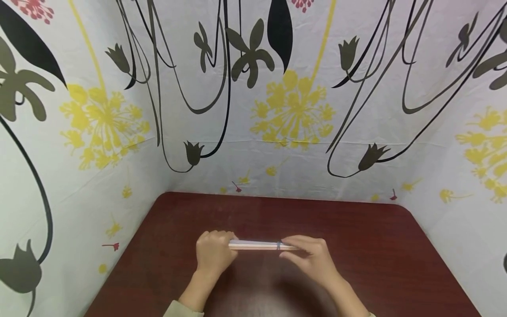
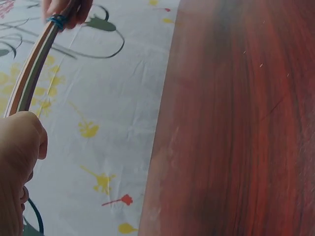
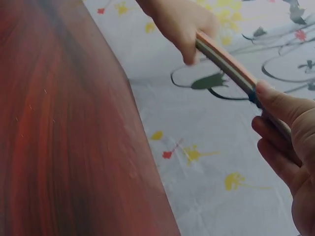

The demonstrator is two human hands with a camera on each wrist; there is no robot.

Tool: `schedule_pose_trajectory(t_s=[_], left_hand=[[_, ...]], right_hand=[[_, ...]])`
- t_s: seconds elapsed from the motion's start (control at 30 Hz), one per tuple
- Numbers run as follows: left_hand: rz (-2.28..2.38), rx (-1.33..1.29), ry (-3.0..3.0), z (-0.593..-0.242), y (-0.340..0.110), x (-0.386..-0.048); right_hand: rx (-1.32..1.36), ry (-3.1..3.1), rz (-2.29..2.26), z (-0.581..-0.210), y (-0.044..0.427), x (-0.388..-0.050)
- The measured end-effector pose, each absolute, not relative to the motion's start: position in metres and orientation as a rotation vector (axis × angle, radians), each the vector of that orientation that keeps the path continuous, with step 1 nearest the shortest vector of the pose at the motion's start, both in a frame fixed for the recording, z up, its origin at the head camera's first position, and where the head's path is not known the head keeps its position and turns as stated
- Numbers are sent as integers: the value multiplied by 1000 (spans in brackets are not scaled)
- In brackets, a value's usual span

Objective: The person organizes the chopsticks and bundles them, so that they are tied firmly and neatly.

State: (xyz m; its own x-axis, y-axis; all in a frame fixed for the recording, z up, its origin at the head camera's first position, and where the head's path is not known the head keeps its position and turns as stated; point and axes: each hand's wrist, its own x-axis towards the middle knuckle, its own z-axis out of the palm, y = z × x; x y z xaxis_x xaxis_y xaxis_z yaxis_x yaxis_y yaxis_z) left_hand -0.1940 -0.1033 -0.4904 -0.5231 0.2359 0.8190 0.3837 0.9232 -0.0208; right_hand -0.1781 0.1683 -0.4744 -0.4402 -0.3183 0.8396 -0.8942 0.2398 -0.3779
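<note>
A slim bundle of long, flat, layered strips, pale with an orange-brown layer, is held level above the table in the head view. My left hand grips its left end in a fist. A blue band is wound round the bundle near its right end. There my right hand holds it between thumb and fingers. In the right wrist view, the thumb lies by the band and the other fingers sit beneath the bundle. Both ends are hidden in the hands. What the strips are made of, I cannot tell.
Below the hands spreads a dark red-brown wooden table with rounded far corners. White cloth printed with yellow, grey and black plants hangs behind it and along both sides.
</note>
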Motion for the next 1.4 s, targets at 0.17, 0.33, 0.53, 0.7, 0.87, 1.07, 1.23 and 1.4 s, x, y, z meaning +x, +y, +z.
schedule_pose_trajectory(t_s=[0.17, 0.33, 0.53, 0.7, 0.87, 1.07, 1.23, 1.4], left_hand=[[-208, -446, -2139, -490, -103, -194], [-189, -479, -2144, -493, -95, -194], [-203, -467, -2170, -493, -96, -191], [-187, -461, -2174, -496, -91, -191], [-163, -528, -2116, -498, -77, -191], [-168, -509, -2117, -496, -78, -191], [-195, -468, -2091, -499, -79, -191], [-201, -490, -1982, -497, -71, -191]], right_hand=[[1152, -1920, 1060, -472, 169, -178], [1124, -1971, 799, -472, 161, -174], [1089, -2015, 887, -473, 166, -170], [1047, -2051, 761, -467, 163, -167], [993, -2110, 637, -465, 141, -158], [1013, -2131, 800, -466, 147, -157], [995, -2074, 713, -466, 151, -158], [1013, -2065, 597, -465, 138, -156]])
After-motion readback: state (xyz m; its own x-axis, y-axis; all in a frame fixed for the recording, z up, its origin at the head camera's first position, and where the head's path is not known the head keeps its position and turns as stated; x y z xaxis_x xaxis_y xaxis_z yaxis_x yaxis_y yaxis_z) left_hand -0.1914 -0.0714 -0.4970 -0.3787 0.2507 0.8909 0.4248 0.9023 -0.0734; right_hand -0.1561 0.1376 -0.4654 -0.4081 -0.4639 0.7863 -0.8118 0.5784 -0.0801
